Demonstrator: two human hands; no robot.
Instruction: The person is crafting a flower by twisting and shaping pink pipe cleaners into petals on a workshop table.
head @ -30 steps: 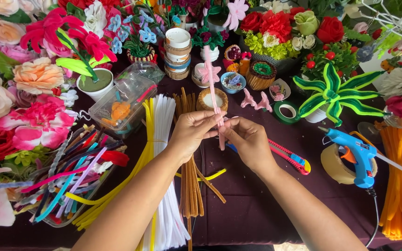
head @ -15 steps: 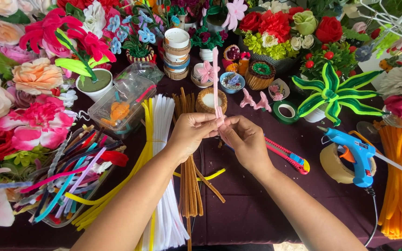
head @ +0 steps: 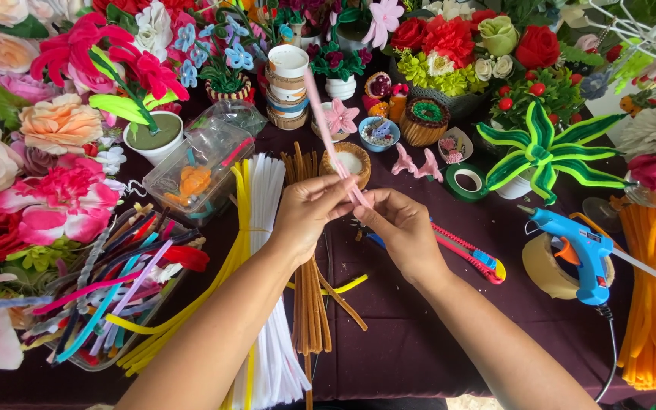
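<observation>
I'm holding both forearms angled in toward the middle, my left hand point(head: 309, 212) and right hand point(head: 400, 228) pinching fingertip to fingertip, thumbs on top.

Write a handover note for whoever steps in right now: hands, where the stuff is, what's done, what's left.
Left hand and right hand: both pinch the lower end of one pink pipe cleaner, which points up and away over the table.
Nearby: brown pipe cleaners lie under the hands, white bundle and yellow ones to their left, utility knife and blue glue gun to the right.
Done: pink stem picked up, looks straight.
Left: any bending or shaping; none visible yet.
</observation>
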